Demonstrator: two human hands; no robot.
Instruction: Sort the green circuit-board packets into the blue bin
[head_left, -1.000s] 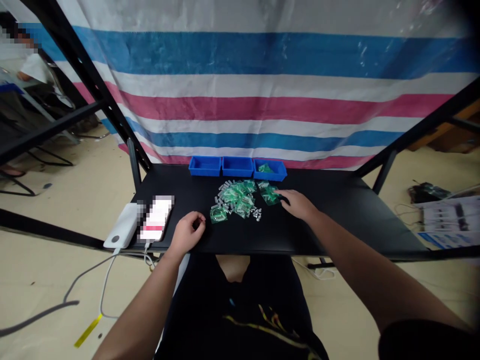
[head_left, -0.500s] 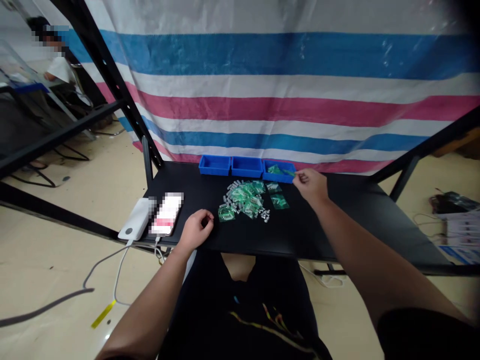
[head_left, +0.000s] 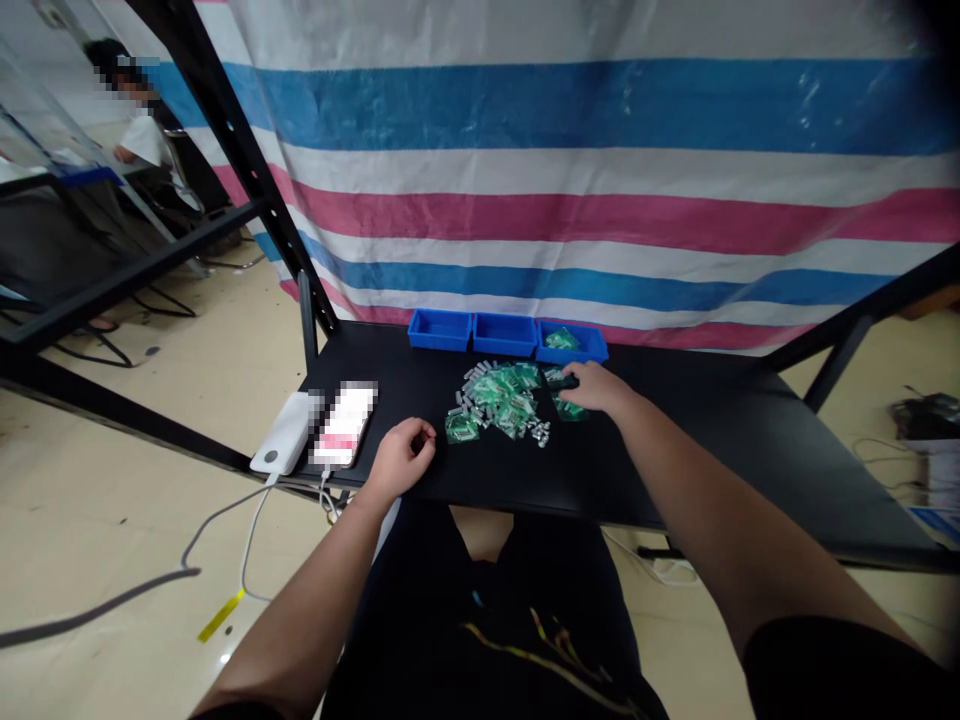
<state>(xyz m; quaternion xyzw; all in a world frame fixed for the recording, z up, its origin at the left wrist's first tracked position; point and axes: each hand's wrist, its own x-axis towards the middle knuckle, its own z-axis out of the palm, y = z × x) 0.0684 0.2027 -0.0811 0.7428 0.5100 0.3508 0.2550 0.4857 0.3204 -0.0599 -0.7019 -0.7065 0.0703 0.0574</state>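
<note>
My right hand (head_left: 596, 387) reaches over two small green packets (head_left: 571, 409) lying right of the pile. Its thumb and forefinger are apart, with nothing visible between them; the fingers partly cover the packets. Resting on the black table, my left hand (head_left: 403, 456) is loosely curled, with no object showing in it. A single green packet (head_left: 462, 428) lies just right of that hand. Between the hands spreads a pile of green packets (head_left: 504, 392) mixed with small silvery cylinders. Behind my right hand, the right-hand blue bin (head_left: 574, 356) has green packets in it.
Two more blue bins (head_left: 441, 346) (head_left: 504, 350) stand in line left of the filled one. A phone (head_left: 344, 425) and a white power bank (head_left: 286, 433) with cables lie at the table's left. A striped sheet (head_left: 525, 220) hangs behind. A person (head_left: 142, 140) sits far left.
My right hand has let go of a green packet at the right-hand bin and moved down toward the two packets beside the pile. My left hand stays curled in place.
</note>
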